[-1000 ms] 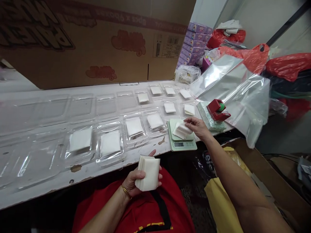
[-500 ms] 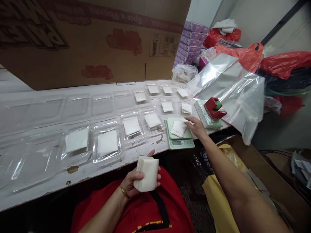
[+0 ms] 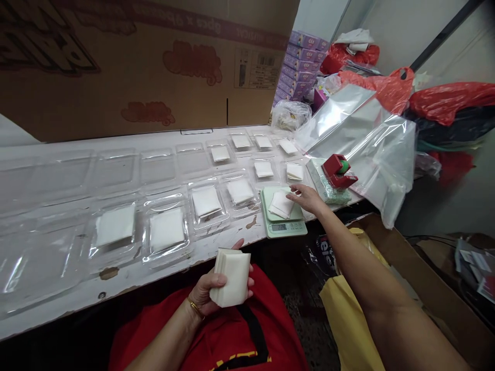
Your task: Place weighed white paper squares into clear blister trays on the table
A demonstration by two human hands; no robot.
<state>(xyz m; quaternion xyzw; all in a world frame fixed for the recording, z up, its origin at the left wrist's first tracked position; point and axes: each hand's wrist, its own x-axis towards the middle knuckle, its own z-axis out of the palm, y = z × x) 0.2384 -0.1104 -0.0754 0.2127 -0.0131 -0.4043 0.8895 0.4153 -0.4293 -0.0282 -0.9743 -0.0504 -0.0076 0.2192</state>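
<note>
My left hand (image 3: 211, 288) is closed round a thick stack of white square sheets (image 3: 231, 275), held over my lap below the table edge. My right hand (image 3: 307, 197) reaches to a small pale green scale (image 3: 284, 224) at the table's front edge. Its fingers are spread loosely and rest beside a few white sheets (image 3: 281, 204) lying on the scale's pan. Clear plastic clamshell trays (image 3: 166, 229) lie in rows across the white table (image 3: 127, 275). Several of them hold white sheets, and those at the left hold none.
A big cardboard box (image 3: 147, 67) stands along the back of the table. A red tape dispenser (image 3: 338, 170) sits right of the scale, next to large clear plastic bags (image 3: 371, 139). Purple boxes (image 3: 299, 62) and red bags (image 3: 444, 100) pile up at the back right.
My right hand has let go of the white sheets and left them lying on the scale's pan. The left hand with its stack has stayed put.
</note>
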